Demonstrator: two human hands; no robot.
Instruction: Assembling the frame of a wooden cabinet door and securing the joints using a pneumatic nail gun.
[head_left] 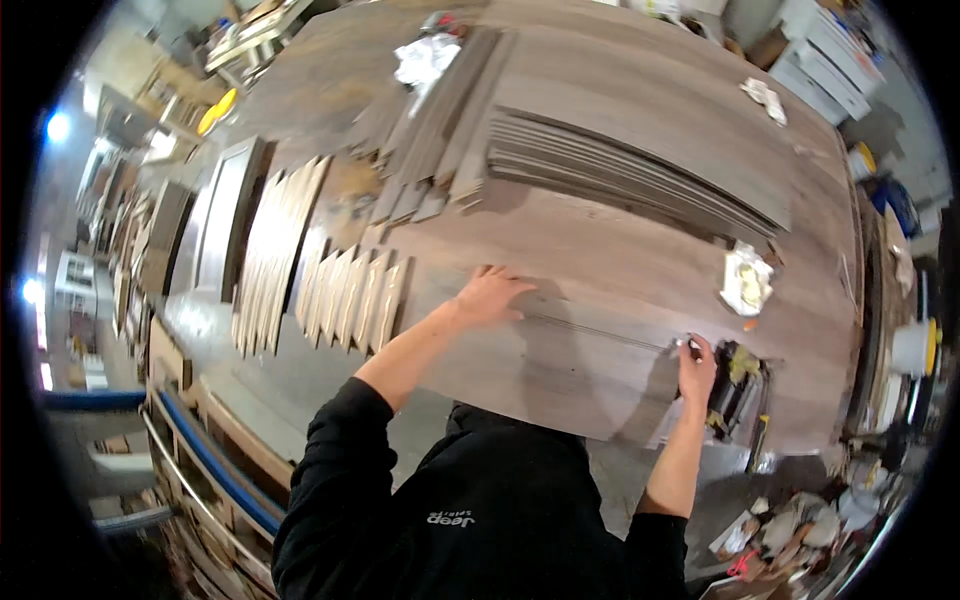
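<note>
My left hand [492, 297] rests with its fingers spread at the far left part of a flat grey-brown wood panel [580, 385] lying in front of me. A thin dark line [600, 332] runs along the panel's far side. At its right end my right hand [697, 370] is closed in a pinch around something small, white and dark, too small to name. Right beside that hand lies a cluster of black tools [735, 395] with a yellowish lump on top. A yellow-and-black tool [761, 425] lies by the table's front edge.
Mitred wood strips [355, 295] and longer strips [275, 260] stand in rows on the left, near a framed door panel [228, 220]. Farther back lie long grey strips [440, 130] and a stack of wide panels [640, 180]. Crumpled white paper [746, 280] lies at right.
</note>
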